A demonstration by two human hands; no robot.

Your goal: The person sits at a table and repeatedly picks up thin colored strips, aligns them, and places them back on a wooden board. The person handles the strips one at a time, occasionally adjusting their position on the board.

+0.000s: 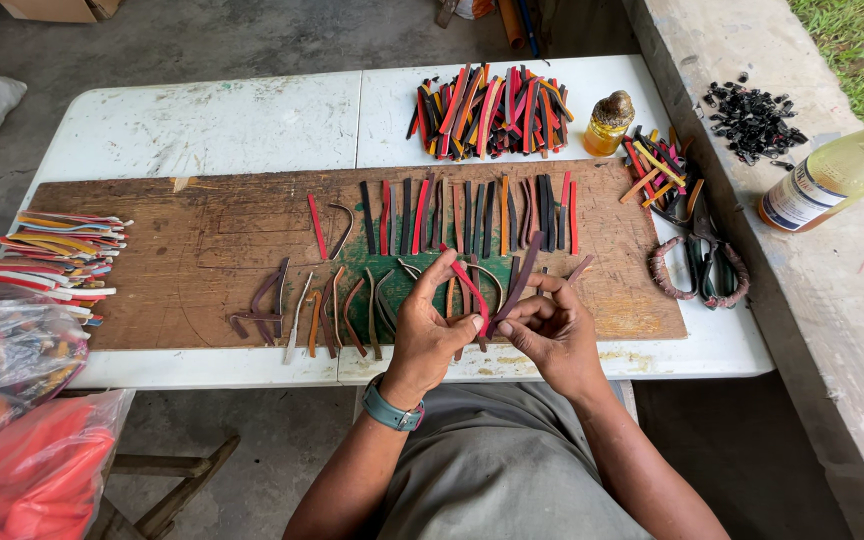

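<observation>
My left hand (430, 325) and my right hand (550, 328) meet over the near edge of a brown wooden board (202, 250). Together they pinch two thin strips crossed in a V: a red strip (468, 284) in the left fingers and a dark maroon strip (520, 278) in the right fingers. Just beyond the hands lie several curved leather strips (342, 305) on the board. Farther back a row of straight coloured strips (472, 212) lies side by side.
A pile of coloured strips (492, 108) sits at the back of the white table (202, 115). A small amber bottle (609, 122), scissors (704, 258), a larger bottle (832, 175) and black bits (752, 120) are at right. Strip stacks (52, 260) and plastic bags (12, 400) lie at left.
</observation>
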